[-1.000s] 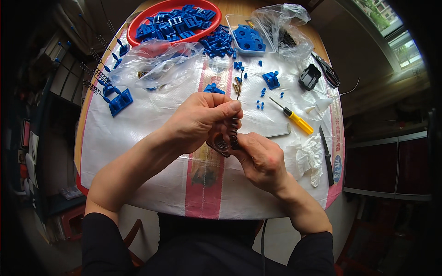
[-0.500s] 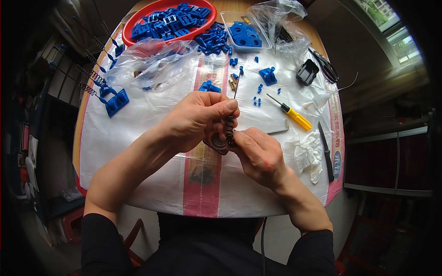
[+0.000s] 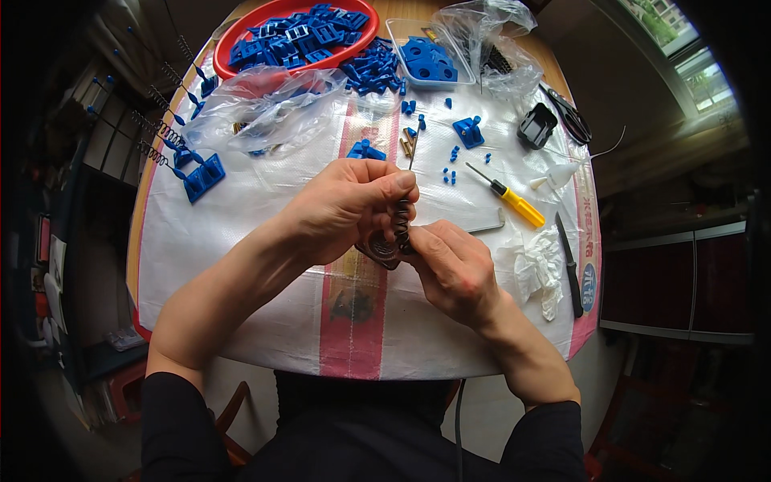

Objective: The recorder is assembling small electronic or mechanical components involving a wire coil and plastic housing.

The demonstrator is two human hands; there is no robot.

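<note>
Between my two hands, over the middle of the table, a dark coil spring [image 3: 401,218] stands upright, with a thin straight end reaching up past my thumb. My left hand [image 3: 353,205] is closed on its upper part, thumb against fingers. At its lower end, my right hand [image 3: 452,269] pinches the coils. Below the left fingers a small round brownish dish-like thing [image 3: 379,247] shows, partly hidden. Beyond the hands lie a blue plastic base [image 3: 365,151], some brass-coloured pins [image 3: 406,146] and another blue base [image 3: 469,132].
Blue parts fill a red basin [image 3: 372,30] and a clear tub [image 3: 466,79] at the back. Plastic bags lie beside them. To the right are a yellow screwdriver [image 3: 520,206], crumpled tissue [image 3: 540,273], a knife [image 3: 571,269] and scissors [image 3: 572,120]. Sprung blue pieces [image 3: 205,178] stand left.
Hardly anything differs. Both hands keep their hold on the spring; the right fingers have shifted very slightly at its lower end.
</note>
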